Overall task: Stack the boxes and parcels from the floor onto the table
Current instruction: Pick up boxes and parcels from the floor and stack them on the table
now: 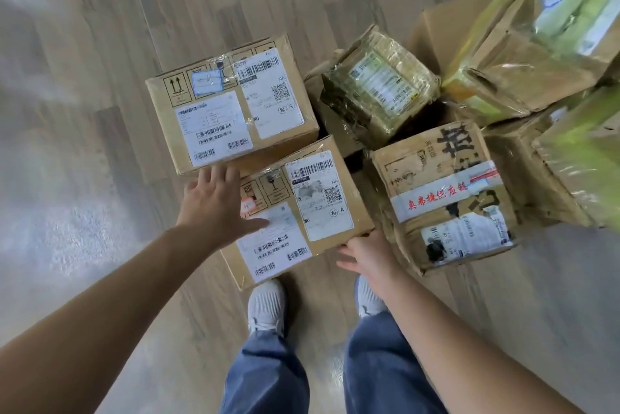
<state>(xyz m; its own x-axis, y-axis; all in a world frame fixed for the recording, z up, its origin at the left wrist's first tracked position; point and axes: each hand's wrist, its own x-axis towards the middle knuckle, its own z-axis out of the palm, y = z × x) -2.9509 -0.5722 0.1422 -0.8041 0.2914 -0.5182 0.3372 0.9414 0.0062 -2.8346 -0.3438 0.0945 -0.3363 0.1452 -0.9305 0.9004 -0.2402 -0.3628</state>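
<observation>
Our jeans [268,373] and pale shoes [266,306] stand closest, toes just short of the nearest box [322,209], which sits on the wooden floor [100,78] between the two grips. Over its far-left corner the left grip [214,209] is spread wide with fingers straight and holds nothing; we cannot tell whether the palm touches the cardboard. Just beyond its fingertips lies a second labelled box [231,105], pressed close to the first. At the near-right corner the right grip [365,254] is also loose and unclenched, its fingertips against the edge, clasping nothing. Just right of it sits a torn box [443,202] with red-lettered tape, and beyond that a green-taped parcel [379,85].

We judge the step to be taking hold of the nearest box. The gap beyond the left grip looks tight, so we should draw the box toward us, hook fingers under the two opposite corners, and lift it level, as it carries a glass symbol. The desk is out of view.
</observation>
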